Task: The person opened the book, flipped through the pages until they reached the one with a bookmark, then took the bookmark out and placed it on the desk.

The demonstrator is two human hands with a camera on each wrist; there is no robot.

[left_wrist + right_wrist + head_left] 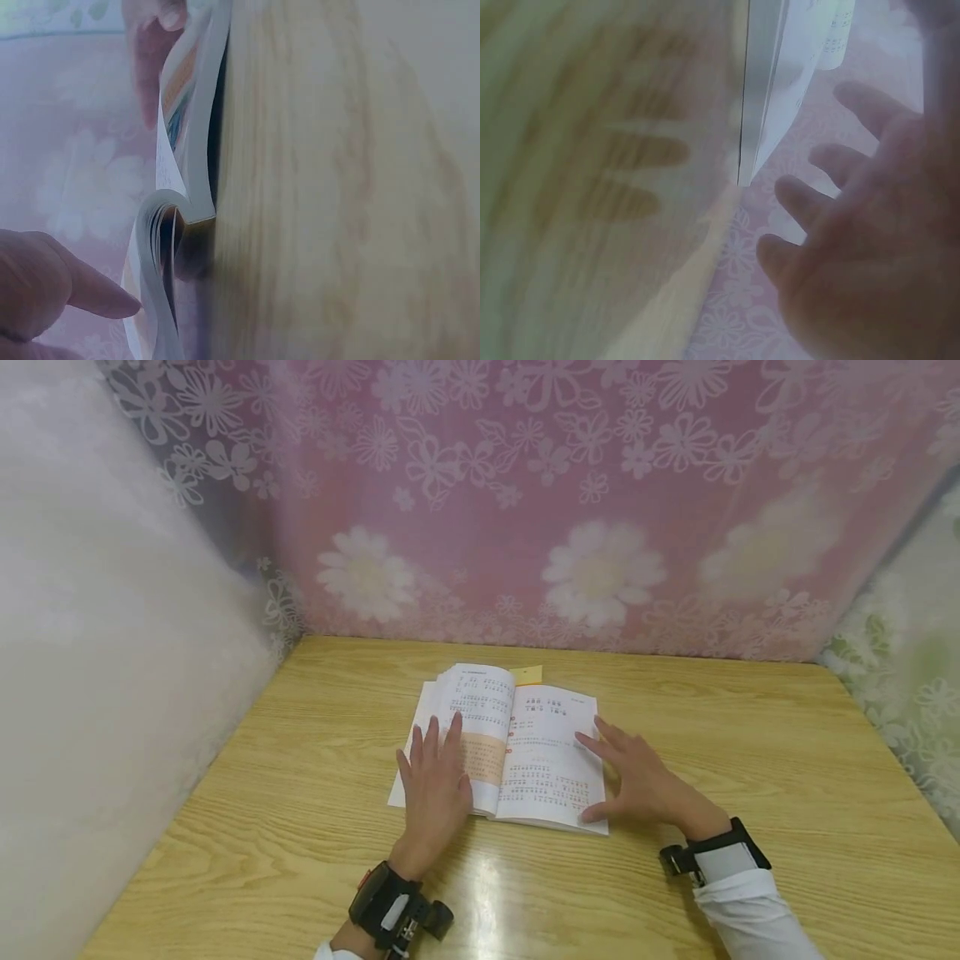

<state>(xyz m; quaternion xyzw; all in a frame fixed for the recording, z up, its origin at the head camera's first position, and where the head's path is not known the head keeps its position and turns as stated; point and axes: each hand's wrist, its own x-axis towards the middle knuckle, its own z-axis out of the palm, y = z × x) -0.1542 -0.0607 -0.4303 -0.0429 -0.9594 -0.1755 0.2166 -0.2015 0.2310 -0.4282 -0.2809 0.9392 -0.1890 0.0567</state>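
Observation:
An open book [543,752] lies on the wooden table, with printed text on both pages and an orange block on the left page. My left hand [437,789] rests on the left page with its fingers stretched toward the top. In the left wrist view the thumb [97,289] touches the curved left pages. At the right edge of the book is my right hand [647,779], fingers spread and thumb near the lower corner. The right wrist view shows this hand [855,240] beside the book's edge [759,97], holding nothing.
A yellow tab [528,675] sticks out above the top of the book. The wooden table [300,827] reaches back to a pink flowered curtain [480,527]. Pale cloth [112,610] hangs at the left, and a green-patterned one [907,677] at the right.

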